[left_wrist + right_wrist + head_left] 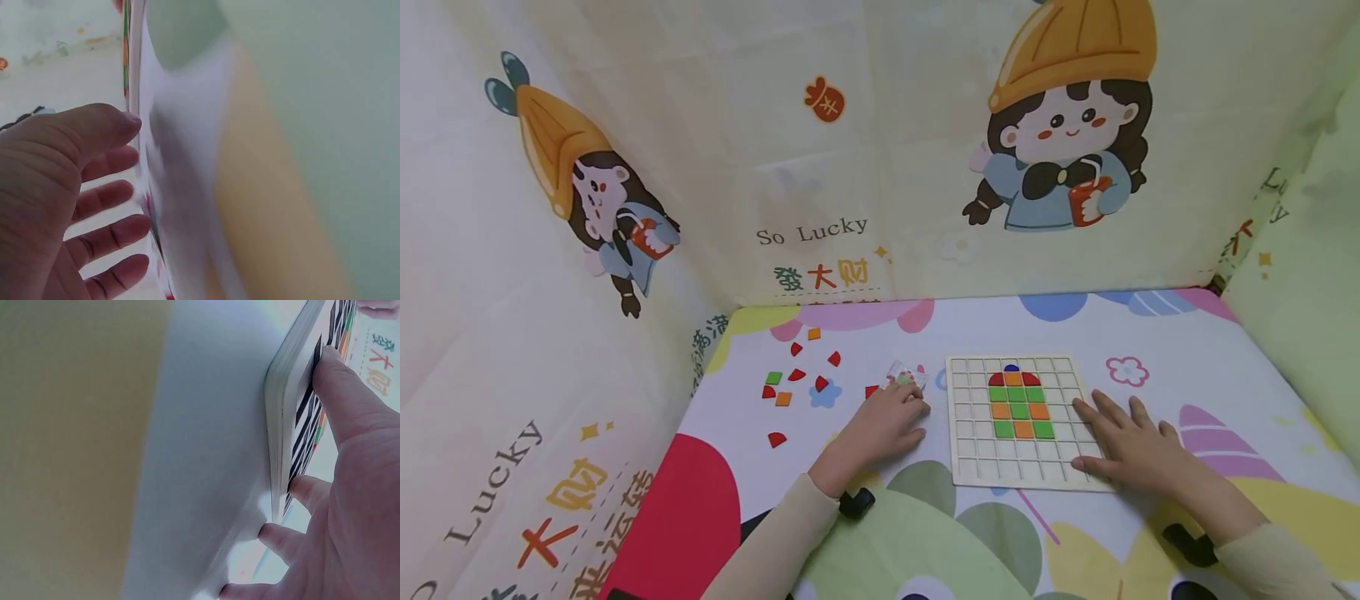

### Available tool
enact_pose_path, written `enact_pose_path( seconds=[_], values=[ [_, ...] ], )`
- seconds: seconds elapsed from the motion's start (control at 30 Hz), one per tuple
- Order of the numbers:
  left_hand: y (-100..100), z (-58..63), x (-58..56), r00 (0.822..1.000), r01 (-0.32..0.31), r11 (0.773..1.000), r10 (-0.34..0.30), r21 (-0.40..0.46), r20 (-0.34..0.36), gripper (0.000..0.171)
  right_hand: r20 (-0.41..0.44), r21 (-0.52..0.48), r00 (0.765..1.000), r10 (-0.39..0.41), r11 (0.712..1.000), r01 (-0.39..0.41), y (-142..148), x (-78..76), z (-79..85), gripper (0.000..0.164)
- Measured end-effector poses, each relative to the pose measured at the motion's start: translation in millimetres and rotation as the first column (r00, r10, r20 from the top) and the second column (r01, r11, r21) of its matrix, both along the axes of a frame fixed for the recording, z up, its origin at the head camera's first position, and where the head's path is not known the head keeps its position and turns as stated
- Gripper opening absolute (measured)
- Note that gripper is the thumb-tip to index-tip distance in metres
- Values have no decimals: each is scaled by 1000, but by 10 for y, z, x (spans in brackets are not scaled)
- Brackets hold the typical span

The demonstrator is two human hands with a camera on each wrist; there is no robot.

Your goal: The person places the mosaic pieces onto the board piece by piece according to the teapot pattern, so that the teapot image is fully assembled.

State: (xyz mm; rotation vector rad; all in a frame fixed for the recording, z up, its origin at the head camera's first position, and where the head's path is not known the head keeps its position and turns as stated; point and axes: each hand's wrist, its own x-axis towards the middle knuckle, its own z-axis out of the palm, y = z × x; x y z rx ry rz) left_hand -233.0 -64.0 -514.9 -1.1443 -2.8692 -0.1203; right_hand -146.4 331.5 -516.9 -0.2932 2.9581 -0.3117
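A wooden grid board (973, 454) lies on the table, with green and orange squares (1018, 410) set in its middle columns. Red quarter-round pieces (1032, 379) and a blue piece (1011, 367) top that pattern. My right hand (1138, 446) rests at the board's right side, fingers spread; its thumb (353, 387) and index finger lie on the board's edge. To the left of the board, my left hand (883, 421) is low over the table with relaxed fingers. Its fingertips are at a small printed card (901, 368), partly covered by them. A red piece (871, 392) sits beside that hand.
Loose pieces are scattered on the table's left: several red quarter-rounds (777, 439), orange squares (783, 399) and a green square (773, 377). Printed cloth walls (917, 192) stand behind and at both sides of the patterned tabletop (850, 317).
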Motion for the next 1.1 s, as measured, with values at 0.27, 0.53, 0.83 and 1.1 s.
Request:
enact_pose_path(
  seconds=[0.27,0.53,0.83,1.1],
  values=[
    [-485,100,-70,996,-69,997,70,-24,46,34,4,1,1000,-8,1000,8,3,27,-22,104],
    [-975,268,-220,976,-205,970,213,-132,43,34,-5,17,1000,-11,1000,11,5,45,-25,103],
    [-1386,314,-298,935,-323,918,348,-229,75,47,-11,22,1000,-7,1000,7,0,36,-11,103],
    [-1582,417,-368,900,-387,882,425,-267,99,48,-13,25,1000,-4,1000,5,2,20,-9,103]
  ],
)
